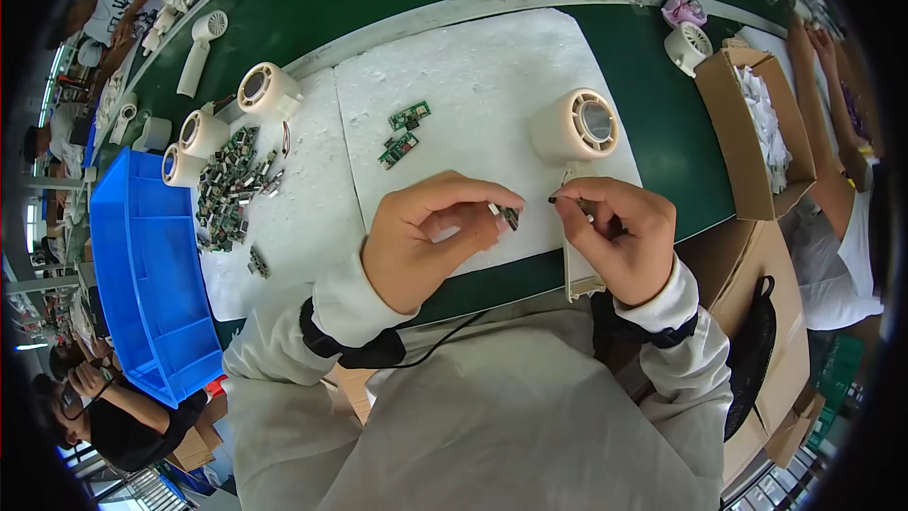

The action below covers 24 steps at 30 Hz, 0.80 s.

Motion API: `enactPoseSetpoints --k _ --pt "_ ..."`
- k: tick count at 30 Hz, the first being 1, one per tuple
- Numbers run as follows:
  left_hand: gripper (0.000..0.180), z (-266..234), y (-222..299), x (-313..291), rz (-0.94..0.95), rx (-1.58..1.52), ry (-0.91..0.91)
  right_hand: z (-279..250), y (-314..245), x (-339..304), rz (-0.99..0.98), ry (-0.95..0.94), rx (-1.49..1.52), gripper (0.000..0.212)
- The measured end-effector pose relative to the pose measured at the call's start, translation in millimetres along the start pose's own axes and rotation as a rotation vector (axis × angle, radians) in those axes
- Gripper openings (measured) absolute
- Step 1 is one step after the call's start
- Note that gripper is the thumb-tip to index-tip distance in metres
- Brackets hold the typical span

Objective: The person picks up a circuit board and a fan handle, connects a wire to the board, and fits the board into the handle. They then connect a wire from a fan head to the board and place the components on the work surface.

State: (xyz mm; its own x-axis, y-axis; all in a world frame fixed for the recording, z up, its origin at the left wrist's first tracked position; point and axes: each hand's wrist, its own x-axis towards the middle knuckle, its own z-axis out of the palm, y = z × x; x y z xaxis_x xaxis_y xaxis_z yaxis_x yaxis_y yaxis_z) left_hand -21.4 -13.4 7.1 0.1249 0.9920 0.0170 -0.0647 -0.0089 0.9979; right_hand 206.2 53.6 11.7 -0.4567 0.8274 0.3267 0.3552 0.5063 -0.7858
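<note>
Nearest the camera, both hands meet just above the near edge of the white foam mat [492,66]. The left hand [426,241] pinches a small dark component [510,218] between thumb and forefinger, the other fingers curled loosely beneath. The right hand [619,237] is closed in a fine pinch on a thin dark part [577,201] — too small to identify — with its fingertips almost touching those of the left hand. The step in hand appears to be the mating of these two small pieces; the next move likely calls for precise alignment of the tips and a steady, light pinch, since either piece could slip from so small a grip. Just beyond the right hand stands a cream fan housing [575,126], its round grille facing up and its handle running down behind the right hand. Farther out on the mat lie two small green circuit boards [404,132], side by side and apart from the hands. To the left, on a second foam sheet, a heap of small dark components [230,187] lies beside three more cream fan housings [227,114] — all well away from the hands. A blue plastic bin [142,265] sits at the far left, and an open cardboard box [757,132] at the far right, next to another person's arm [823,104].
</note>
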Motion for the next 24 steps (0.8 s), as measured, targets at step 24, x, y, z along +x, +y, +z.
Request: enactPoseSetpoints --k 24 --pt "0.029 9.0 -1.9 -4.9 -0.126 -0.114 -0.003 1.6 -5.8 -6.5 -0.032 -0.121 0.065 0.014"
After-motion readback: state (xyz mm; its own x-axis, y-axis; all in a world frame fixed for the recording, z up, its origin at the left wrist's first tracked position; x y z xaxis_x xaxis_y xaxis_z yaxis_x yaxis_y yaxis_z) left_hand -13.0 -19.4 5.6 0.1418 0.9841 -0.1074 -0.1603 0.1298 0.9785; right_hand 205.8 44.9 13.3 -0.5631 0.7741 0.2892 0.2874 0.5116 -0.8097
